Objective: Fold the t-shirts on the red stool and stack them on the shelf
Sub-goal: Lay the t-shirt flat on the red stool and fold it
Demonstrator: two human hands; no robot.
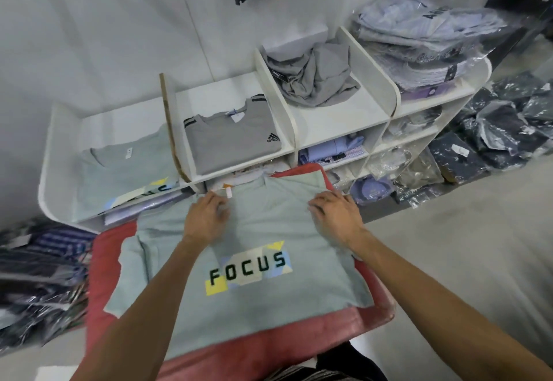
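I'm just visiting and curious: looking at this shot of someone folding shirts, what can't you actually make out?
All in the head view:
- Fingertips of the left hand and right hand: curled into the FOCUS t-shirt, so any grip is unclear.
- Red stool: its top is mostly covered by the shirt, and its legs are out of sight.
- Neck label: too small to read.
- Bagged clothes at left: blurred.

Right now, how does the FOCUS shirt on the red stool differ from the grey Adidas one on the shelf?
The FOCUS shirt is pale green, spread over the red stool under both hands; the Adidas shirt is grey and lies untouched in a shelf compartment. The FOCUS shirt carries a large colourful print; the Adidas shirt shows a small black logo and striped shoulders. Both lie face up.
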